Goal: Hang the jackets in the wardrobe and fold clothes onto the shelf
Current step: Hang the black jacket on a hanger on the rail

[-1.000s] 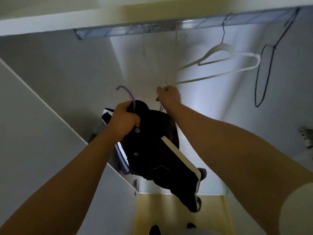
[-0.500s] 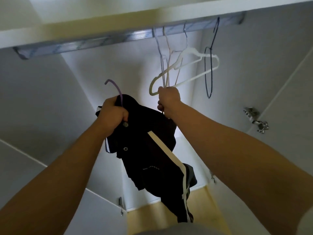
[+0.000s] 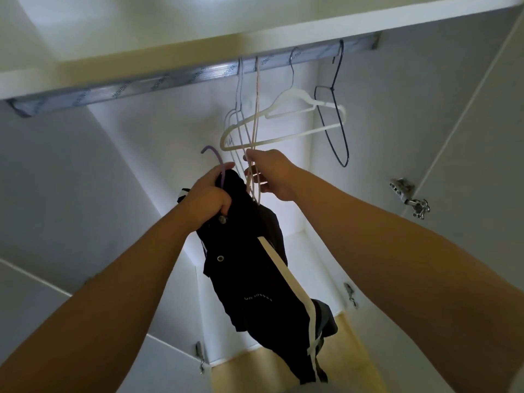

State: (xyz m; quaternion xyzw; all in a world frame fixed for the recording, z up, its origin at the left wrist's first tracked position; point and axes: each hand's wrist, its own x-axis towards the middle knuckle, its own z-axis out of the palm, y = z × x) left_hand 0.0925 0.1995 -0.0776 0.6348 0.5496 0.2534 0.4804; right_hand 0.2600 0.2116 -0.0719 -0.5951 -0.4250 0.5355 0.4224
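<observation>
I see the wardrobe [image 3: 425, 123] w/ its metal rail [image 3: 141, 86] up top. The black jacket [image 3: 249, 279] w/ a white stripe hangs in the middle, below the rail, not on it yet. A white hanger [image 3: 295, 106], a dark wire hanger [image 3: 338, 137] & some thin hangers [image 3: 240, 109] hang on the rail. My L hand [image 3: 208, 197] grips the jacket's neck & a purple hanger [image 3: 218, 158]. My R hand [image 3: 273, 174] pinches the thin hangers low down.
</observation>
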